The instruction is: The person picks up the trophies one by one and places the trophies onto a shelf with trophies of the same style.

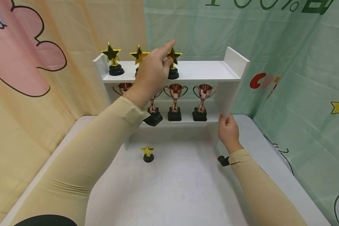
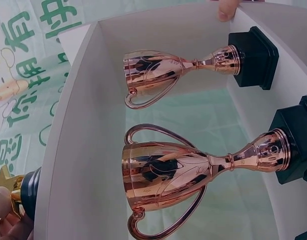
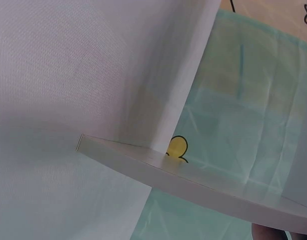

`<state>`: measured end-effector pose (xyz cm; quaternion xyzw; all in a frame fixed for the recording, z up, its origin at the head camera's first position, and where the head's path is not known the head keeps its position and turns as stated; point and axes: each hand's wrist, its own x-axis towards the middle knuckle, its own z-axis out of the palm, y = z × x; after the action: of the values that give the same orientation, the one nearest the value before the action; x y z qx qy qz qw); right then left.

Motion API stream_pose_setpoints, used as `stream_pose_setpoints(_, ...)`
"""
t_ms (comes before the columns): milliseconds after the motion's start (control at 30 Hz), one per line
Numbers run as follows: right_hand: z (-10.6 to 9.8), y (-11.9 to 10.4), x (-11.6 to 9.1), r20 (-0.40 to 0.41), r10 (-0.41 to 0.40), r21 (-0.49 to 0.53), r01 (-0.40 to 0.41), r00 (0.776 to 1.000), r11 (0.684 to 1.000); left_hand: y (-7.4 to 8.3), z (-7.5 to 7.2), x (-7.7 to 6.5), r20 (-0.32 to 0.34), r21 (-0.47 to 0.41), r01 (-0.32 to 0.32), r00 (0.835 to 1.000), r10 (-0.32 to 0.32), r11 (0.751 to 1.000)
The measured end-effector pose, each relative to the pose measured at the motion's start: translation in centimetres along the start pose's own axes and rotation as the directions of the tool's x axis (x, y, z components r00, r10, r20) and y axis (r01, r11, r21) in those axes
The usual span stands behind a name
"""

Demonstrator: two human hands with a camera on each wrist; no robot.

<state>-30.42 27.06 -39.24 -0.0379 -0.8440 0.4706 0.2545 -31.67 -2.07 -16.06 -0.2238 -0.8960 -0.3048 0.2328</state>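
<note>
My left hand reaches over the top board of a white two-tier shelf and pinches a gold star trophy with a round black base. In the left wrist view the fingers curl about that trophy's gold stem, its base against the shelf. Down on the right, my right hand grips the shelf's side panel; the right wrist view catches only fingertips at the bottom edge. Two more star trophies stand to the left on the top board, the outer one fully visible, the other partly behind my hand.
Several rose-gold cups on black square bases line the lower board, the rightmost cup near the side panel; my left forearm hides part of the row. A smaller star trophy stands on the white table. Printed curtains hang around.
</note>
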Motion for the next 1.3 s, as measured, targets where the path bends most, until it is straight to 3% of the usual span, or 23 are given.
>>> stream_pose_setpoints(1300, 0.13, 0.16, 0.04, -0.018, -0.001, -0.002, 0.001, 1.000, 1.000, 0.04, 0.19, 0.06, -0.013, -0.003, -0.005, 1.000, 0.005, 1.000)
